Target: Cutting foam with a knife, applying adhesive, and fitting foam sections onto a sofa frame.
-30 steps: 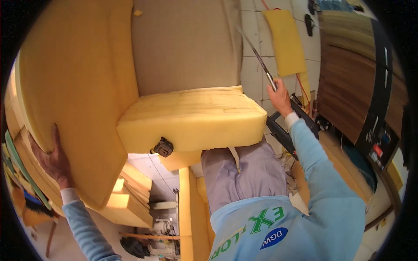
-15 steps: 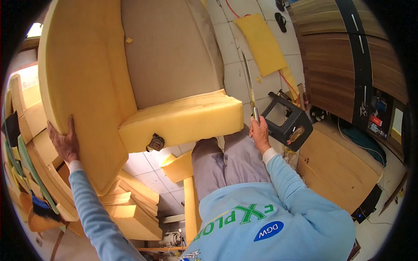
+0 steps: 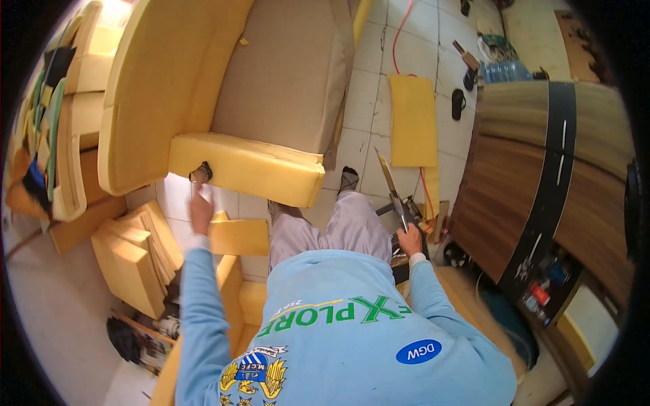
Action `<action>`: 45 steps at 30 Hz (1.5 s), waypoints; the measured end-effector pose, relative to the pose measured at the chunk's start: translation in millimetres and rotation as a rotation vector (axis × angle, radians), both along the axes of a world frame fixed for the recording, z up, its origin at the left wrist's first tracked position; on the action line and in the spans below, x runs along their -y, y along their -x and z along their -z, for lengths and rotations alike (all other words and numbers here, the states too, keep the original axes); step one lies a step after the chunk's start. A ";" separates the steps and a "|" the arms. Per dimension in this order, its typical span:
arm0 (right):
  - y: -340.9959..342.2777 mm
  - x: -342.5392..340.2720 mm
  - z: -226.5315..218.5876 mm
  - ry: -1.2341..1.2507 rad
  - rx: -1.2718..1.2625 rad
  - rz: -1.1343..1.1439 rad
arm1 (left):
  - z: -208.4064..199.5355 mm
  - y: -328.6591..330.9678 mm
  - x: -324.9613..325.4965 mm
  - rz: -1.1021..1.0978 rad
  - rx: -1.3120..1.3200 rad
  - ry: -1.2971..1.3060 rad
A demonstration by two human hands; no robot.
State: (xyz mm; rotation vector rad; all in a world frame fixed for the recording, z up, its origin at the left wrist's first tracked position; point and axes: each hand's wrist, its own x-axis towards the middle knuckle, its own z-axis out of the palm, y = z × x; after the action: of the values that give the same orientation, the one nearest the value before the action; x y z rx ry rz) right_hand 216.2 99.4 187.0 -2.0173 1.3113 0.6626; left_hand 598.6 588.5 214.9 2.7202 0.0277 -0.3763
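A foam-padded armchair frame (image 3: 203, 88) stands in front of me, with yellow foam on its arm and seat front (image 3: 250, 172) and a beige back panel. My left hand (image 3: 201, 211) is blurred, fingers apart, just below the seat's front left corner, next to a small dark foot (image 3: 200, 174). My right hand (image 3: 409, 239) is at my right side, closed on the handle of a long knife (image 3: 388, 181) whose blade points up and away from me. My light trouser legs show between the two hands.
Stacked yellow foam slabs (image 3: 132, 260) lie on the tiled floor at the left, with more foam pieces (image 3: 74, 135) behind them. A flat yellow foam sheet (image 3: 413, 122) lies beyond the knife. A wooden cabinet (image 3: 542, 176) stands at the right, a dark frame (image 3: 405, 267) under my right hand.
My left hand has come off the outer side of the foam arm and moved to the seat's front corner. My right hand has dropped lower with the knife.
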 end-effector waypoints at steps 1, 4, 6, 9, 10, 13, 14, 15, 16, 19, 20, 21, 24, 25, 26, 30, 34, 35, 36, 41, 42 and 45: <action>20.2 19.5 5.1 0.056 -0.004 -0.020 | 9.3 61.1 16.1 0.057 -0.054 -0.043; 79.1 92.1 35.6 -0.057 -0.206 0.227 | -8.7 215.7 69.9 -0.149 -0.444 0.137; 52.9 124.1 23.6 -0.133 -0.315 0.229 | -0.9 322.0 29.2 -0.249 -0.681 -0.049; 49.6 185.6 30.7 -0.176 -0.584 -0.510 | -20.3 393.0 23.2 -0.447 -0.801 -0.052; 32.9 195.6 28.5 -0.171 -0.579 -0.530 | -18.0 406.6 11.0 -0.542 -0.819 -0.028; -8.4 203.0 23.0 -0.117 -0.440 -0.562 | 0.4 405.0 -10.3 -0.848 -0.614 0.157; -11.5 200.6 25.3 -0.085 -0.356 -0.375 | 3.6 387.3 -16.7 -0.740 -0.599 0.068; -39.9 184.2 24.8 -0.061 -0.266 -0.218 | 10.4 368.1 -14.8 -0.660 -0.576 -0.023; -67.8 165.8 18.6 -0.035 -0.169 -0.262 | 18.4 362.4 -35.4 -0.643 -0.504 0.024; -104.0 153.5 10.1 0.005 0.100 -0.310 | 19.6 272.8 26.5 -0.593 -0.065 0.240; -120.0 142.4 4.1 0.000 0.111 -0.331 | 11.3 249.0 38.0 -0.618 0.025 0.325; -135.4 136.6 -4.3 -0.004 0.162 -0.360 | 6.1 233.2 56.3 -0.653 0.015 0.346; -168.7 147.6 -8.9 -0.062 0.204 -0.409 | -12.2 208.9 121.1 -0.717 -0.018 0.485; -174.3 159.0 -4.9 -0.084 0.220 -0.451 | -13.3 210.6 137.5 -0.727 -0.062 0.598; -181.0 171.4 0.0 -0.107 0.234 -0.494 | -15.1 213.6 152.2 -0.749 -0.047 0.598; -206.0 223.0 -3.5 -0.086 0.256 -0.642 | -3.3 269.0 212.0 -0.753 -0.072 0.391; -218.7 295.3 4.8 -0.111 0.215 -0.645 | 1.3 317.0 291.6 -0.920 -0.156 0.423; -223.9 308.9 3.3 -0.132 0.156 -0.597 | 0.5 318.7 307.4 -0.897 -0.202 0.335; -224.2 321.0 -1.8 -0.153 0.093 -0.557 | 0.4 329.0 323.1 -0.924 -0.209 0.330; -221.1 378.2 16.9 -0.280 0.086 -0.244 | -13.0 319.8 385.9 -0.891 -0.161 0.298; -225.4 375.1 15.8 -0.284 0.096 -0.256 | -10.1 323.8 389.1 -0.901 -0.148 0.299; -236.6 356.4 10.9 -0.377 0.051 -0.115 | 2.4 328.3 396.2 -0.923 -0.023 0.269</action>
State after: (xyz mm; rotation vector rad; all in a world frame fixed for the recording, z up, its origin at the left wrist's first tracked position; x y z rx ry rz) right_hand 452.7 -257.0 176.1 -1.7952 0.9620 0.8370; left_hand 270.3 192.3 212.4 2.1394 1.0953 -0.1131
